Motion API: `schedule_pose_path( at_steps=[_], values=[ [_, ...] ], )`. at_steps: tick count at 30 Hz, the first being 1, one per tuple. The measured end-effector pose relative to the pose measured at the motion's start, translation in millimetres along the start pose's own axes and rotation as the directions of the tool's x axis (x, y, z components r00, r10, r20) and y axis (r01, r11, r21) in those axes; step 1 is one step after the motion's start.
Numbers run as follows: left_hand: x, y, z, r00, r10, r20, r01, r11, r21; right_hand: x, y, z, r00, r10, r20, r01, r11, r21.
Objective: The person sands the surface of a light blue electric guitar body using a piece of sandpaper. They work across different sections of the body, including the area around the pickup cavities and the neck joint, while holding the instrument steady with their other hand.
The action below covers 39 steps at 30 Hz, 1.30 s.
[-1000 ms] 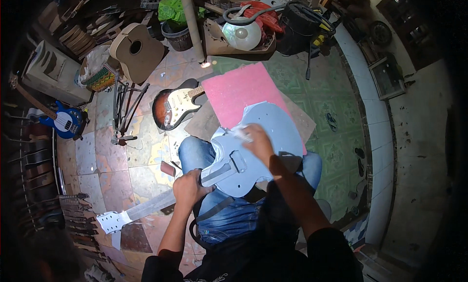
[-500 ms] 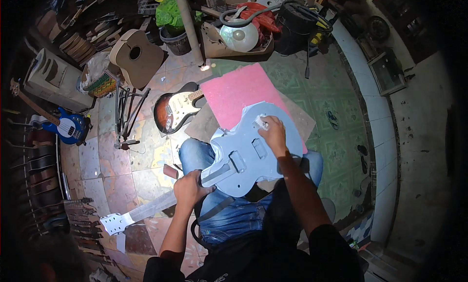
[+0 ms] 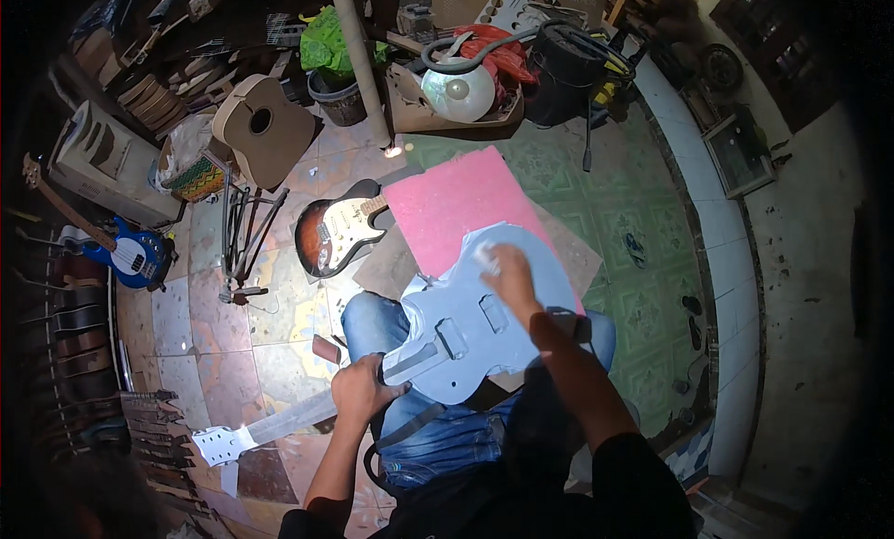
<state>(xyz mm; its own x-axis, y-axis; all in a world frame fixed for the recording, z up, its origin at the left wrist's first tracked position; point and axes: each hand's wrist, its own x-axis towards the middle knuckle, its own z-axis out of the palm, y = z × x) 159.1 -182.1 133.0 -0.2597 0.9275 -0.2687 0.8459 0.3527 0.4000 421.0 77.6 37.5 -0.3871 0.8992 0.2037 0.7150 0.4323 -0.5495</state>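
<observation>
A pale grey-blue electric guitar [image 3: 545, 283], bare of strings and hardware, lies across my lap. Its body is on the right and its headstock [image 3: 222, 445] points to the lower left. My left hand [image 3: 361, 390] is wrapped round the neck close to the body. On the far part of the body top, my right hand [image 3: 510, 276] presses a white wad [image 3: 485, 254], perhaps cloth or paper, mostly hidden by the fingers. Two rectangular pickup cavities [image 3: 451, 339] lie nearer to me than that hand.
A pink sheet [image 3: 447, 204] lies on the floor beyond the guitar. Left of it is a sunburst electric guitar [image 3: 321, 236]. Farther out are an acoustic guitar body [image 3: 270, 143], a blue bass [image 3: 135, 255], a folded metal stand [image 3: 244, 241] and a black bucket [image 3: 563, 78].
My right hand has slid the white wad slightly left and away from me over the guitar body. The left hand keeps its place on the neck. The whole view has shifted a little.
</observation>
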Motion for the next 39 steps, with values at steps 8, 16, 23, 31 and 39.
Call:
schedule_pose_path(
  at_steps=[8, 16, 23, 31, 39],
  values=[
    [5, 11, -11, 1.0, 0.018, -0.003, -0.018, 1.0, 0.019, 28, 40, 1, 0.996, -0.069, 0.05, 0.066, 0.996, 0.053],
    [3, 2, -3, 1.0, -0.012, -0.005, 0.012, 1.0, 0.01, -7, -22, -3, 0.96, -0.207, 0.19, 0.182, 0.973, 0.142],
    [5, 4, 0, 1.0, -0.01, -0.017, 0.01, 1.0, 0.022, 66, 59, 0, 0.969, 0.245, 0.008, -0.245, 0.969, -0.032],
    [6, 1, 5, 0.999, 0.011, -0.048, -0.009, 0.999, 0.049, 7, 6, -2, 0.974, -0.184, 0.129, 0.174, 0.981, 0.088],
    [5, 13, -3, 0.999, 0.026, -0.037, -0.024, 0.998, 0.065, 64, 76, -21, 0.939, 0.298, -0.172, -0.32, 0.94, -0.118]
  ],
)
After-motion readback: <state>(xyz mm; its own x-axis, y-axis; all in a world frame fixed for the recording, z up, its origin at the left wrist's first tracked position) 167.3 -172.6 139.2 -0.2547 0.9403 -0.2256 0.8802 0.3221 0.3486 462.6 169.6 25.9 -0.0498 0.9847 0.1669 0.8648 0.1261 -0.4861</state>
